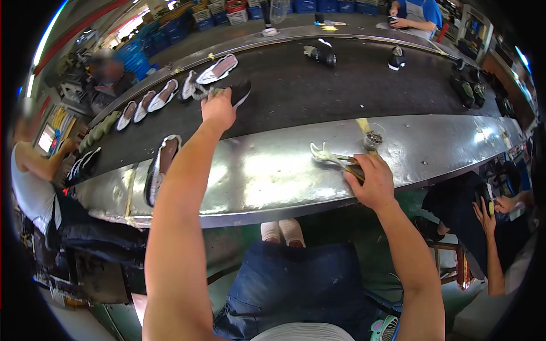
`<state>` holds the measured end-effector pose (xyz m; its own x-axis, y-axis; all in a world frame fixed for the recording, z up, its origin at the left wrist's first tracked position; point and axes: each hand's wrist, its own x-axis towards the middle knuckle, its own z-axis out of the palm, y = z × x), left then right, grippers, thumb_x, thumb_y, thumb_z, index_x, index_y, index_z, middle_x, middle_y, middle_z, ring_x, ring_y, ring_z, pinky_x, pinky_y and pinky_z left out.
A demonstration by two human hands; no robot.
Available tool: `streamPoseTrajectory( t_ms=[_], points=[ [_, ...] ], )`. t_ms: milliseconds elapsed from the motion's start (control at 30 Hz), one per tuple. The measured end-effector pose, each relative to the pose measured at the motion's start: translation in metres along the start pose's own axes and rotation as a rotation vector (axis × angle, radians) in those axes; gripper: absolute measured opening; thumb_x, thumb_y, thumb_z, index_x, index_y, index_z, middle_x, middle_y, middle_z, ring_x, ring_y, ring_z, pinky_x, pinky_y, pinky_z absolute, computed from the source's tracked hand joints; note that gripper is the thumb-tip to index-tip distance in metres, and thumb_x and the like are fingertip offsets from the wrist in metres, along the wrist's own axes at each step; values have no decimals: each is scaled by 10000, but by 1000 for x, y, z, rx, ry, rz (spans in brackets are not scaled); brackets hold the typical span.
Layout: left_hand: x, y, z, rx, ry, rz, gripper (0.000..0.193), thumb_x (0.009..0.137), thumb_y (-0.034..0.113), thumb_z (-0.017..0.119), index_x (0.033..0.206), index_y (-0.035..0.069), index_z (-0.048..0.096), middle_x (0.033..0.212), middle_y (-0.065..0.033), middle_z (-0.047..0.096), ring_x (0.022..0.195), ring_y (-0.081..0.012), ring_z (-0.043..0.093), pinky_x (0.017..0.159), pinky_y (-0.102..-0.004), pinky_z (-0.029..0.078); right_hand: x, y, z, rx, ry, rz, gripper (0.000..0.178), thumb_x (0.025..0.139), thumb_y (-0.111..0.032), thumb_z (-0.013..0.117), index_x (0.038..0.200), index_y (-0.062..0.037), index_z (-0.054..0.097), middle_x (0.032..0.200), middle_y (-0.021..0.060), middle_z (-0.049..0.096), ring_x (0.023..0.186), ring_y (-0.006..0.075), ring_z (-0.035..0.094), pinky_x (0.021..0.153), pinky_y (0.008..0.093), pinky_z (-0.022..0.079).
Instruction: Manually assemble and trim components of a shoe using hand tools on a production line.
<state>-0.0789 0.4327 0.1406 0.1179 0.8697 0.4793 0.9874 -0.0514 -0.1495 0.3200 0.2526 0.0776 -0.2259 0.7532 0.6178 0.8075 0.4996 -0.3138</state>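
Note:
My left hand (219, 108) reaches out over the dark belt with its fingers closed on a dark shoe (242, 94) that has a pale sole edge. Above the metal ledge, my right hand (374, 181) grips a long-handled hand tool (325, 153) with a whitish, forked head; its exact kind is unclear. Just beyond that hand stands a small round container (373, 140) of small metal bits. A shoe with a brown inside (166, 154) rests beside my left forearm, partly hidden by it.
White shoe uppers (163, 95) line the belt's left side. Black shoes (324, 55) lie farther along the belt (284, 91). The metal ledge (267, 170) runs in front of me. Other people work at left, at right and across the belt.

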Motion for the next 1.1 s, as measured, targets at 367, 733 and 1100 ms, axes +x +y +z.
streamPoseTrajectory(
  t_ms=[367,733,1100],
  points=[
    [-49,-88,-23,307,6,-120,571,796,222,727,1324,57,585,1398,-125,561,1397,-247,418,1066,-403,406,-6,13,0,-50,6,24,446,805,-306,755,1126,-21,632,1071,151,650,985,359,620,864,452,498],
    [-128,-183,-84,-1062,-438,-449,725,875,208,737,1492,1,417,1328,-167,618,1149,-227,625,969,-345,502,-6,4,4,-35,-3,30,426,831,-308,738,1136,-31,632,1094,166,653,1016,380,611,899,466,492],
    [-408,-27,-189,-1791,-113,-473,820,884,110,724,1580,92,290,1464,-60,476,1270,-155,481,1086,-313,375,-12,2,0,-72,-36,25,409,880,-300,691,1166,-19,609,1122,182,640,1063,393,586,937,477,465]
  ],
)
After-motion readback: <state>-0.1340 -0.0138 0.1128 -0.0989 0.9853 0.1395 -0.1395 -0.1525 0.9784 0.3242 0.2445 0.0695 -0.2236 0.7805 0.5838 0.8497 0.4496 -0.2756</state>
